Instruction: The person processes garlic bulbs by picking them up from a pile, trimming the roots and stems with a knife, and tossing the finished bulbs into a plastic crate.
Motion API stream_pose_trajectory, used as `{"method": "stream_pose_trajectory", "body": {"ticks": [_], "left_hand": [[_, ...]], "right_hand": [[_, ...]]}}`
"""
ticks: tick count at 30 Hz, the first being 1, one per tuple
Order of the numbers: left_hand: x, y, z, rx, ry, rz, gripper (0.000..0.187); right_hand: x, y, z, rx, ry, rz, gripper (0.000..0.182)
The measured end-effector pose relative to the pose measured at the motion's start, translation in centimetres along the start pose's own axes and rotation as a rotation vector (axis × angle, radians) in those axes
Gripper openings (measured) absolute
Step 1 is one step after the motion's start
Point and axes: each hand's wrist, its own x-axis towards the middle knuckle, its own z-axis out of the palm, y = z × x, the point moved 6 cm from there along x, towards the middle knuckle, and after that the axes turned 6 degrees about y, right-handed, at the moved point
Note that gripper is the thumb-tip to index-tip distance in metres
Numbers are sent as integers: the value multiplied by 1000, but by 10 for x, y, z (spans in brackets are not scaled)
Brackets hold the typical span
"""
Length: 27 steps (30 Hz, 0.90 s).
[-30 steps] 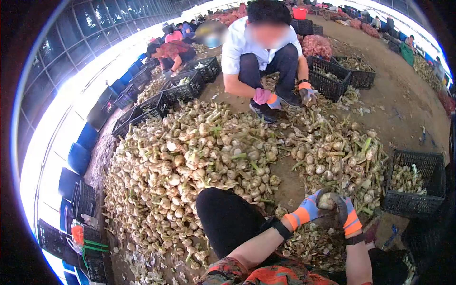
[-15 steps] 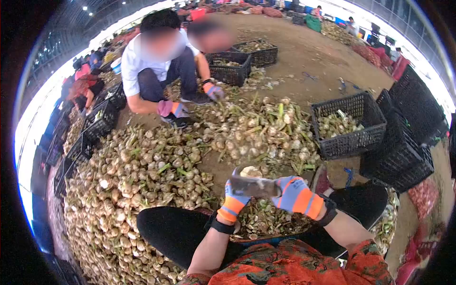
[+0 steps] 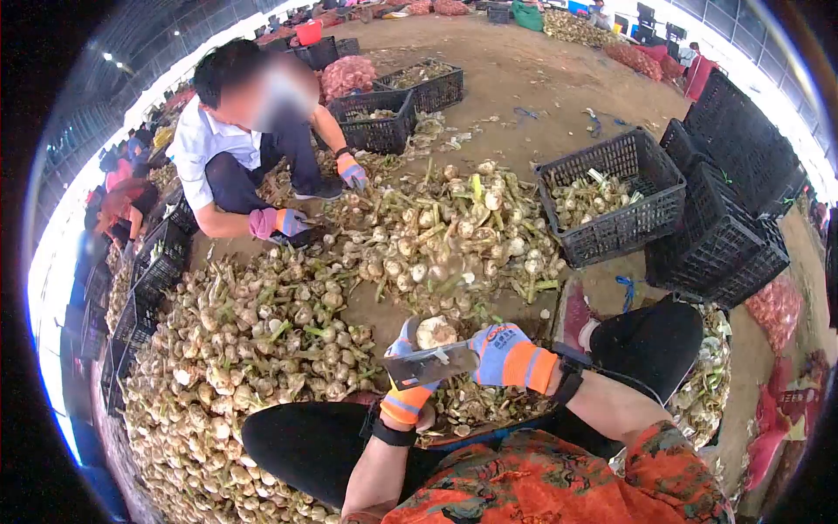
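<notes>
1. Head view, at the center: my left hand (image 3: 407, 393), in an orange-and-blue work glove, is clamped around a garlic bulb (image 3: 436, 333), which sits above my lap, its pale skin showing over the blade of a broad knife (image 3: 429, 366).

2. Head view, beside it: my right hand (image 3: 513, 356), gloved to match, is closed on the knife at the blade's right end; the handle is hidden in my fist. The blade slants across the front of my left hand, just below the bulb; whether steel touches garlic, I cannot tell.

3. Head view, below and left: loose trimmings (image 3: 489, 403) lie under my hands, between my black-trousered knees. A large garlic pile (image 3: 253, 349) spreads past my left knee.

4. Head view, ahead: a smaller garlic heap (image 3: 454, 236), some bulbs with green stems, lies beyond my hands. A black plastic crate (image 3: 621, 230), partly filled with garlic, stands to its right, near stacked crates (image 3: 720, 231).

5. Head view, across from me: a co-worker (image 3: 229, 162) in a white shirt crouches at the heap's edge, both gloved hands low; their grip is too small to tell. Behind stand more garlic crates (image 3: 384, 131) and a red mesh sack (image 3: 347, 76).
</notes>
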Motion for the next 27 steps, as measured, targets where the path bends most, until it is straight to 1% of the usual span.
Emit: {"method": "stream_pose_trajectory", "body": {"ticks": [1, 3, 4, 6, 7, 8, 10, 11, 12, 13, 14, 15, 16, 18, 19, 20, 21, 22, 23, 24, 26, 27], "left_hand": [[3, -5, 0, 0, -3, 1, 40], [6, -11, 1, -157, 16, -32, 50], [4, -8, 2, -153, 11, -38, 50], [-1, 9, 5, 207, 21, 136, 55], [3, -8, 2, 54, 45, 31, 54], [2, -10, 1, 57, 38, 23, 54], [1, 6, 0, 389, 92, 238, 58], [5, -5, -7, 676, 153, 196, 62], [2, 0, -6, 767, 120, 183, 66], [4, -11, -12, 906, 106, 220, 68], [6, -4, -7, 1042, 98, 253, 70], [2, 3, -6, 943, 124, 300, 73], [2, 4, -6, 985, 121, 352, 73], [2, 10, -4, 870, 98, 234, 71], [7, -3, -4, 871, 91, 232, 71], [-2, -25, -10, 729, 76, 183, 69], [-6, -40, -17, 590, 67, 159, 66], [5, -37, -16, 584, 82, 199, 66], [12, -50, -22, 94, 183, -40, 66], [2, -60, -20, -371, 259, -327, 65], [-7, -12, -16, 690, 70, 116, 70], [-19, -8, -16, 880, 101, 197, 67]], "right_hand": [[3, 3, 4, 0, 1, 2, 38], [7, 8, 13, 26, -5, 33, 38], [9, 10, 17, 33, -7, 37, 38], [13, 15, 21, 39, -17, 45, 40], [13, 15, 20, 46, -20, 51, 40], [12, 14, 21, 49, -30, 45, 39], [16, 20, 27, 53, -43, 41, 38], [21, 29, 41, 106, -23, 56, 39], [25, 34, 51, 162, -1, 71, 39], [26, 38, 63, 37, -60, 140, 41], [27, 36, 61, 75, -22, 149, 38], [29, 39, 63, 123, 8, 143, 38], [25, 37, 64, 188, 29, 142, 37], [21, 35, 56, 187, 11, 132, 37], [19, 35, 53, 171, -3, 111, 37], [10, 31, 71, 190, -29, 114, 37], [10, 31, 90, 173, -74, 91, 37], [22, 39, 80, 117, -87, 58, 38], [30, 51, 67, 94, -61, 55, 38], [30, 50, 62, 172, 37, 8, 36], [17, 37, 65, 335, 200, -88, 34], [19, 46, 84, 246, 200, -27, 31]]}}
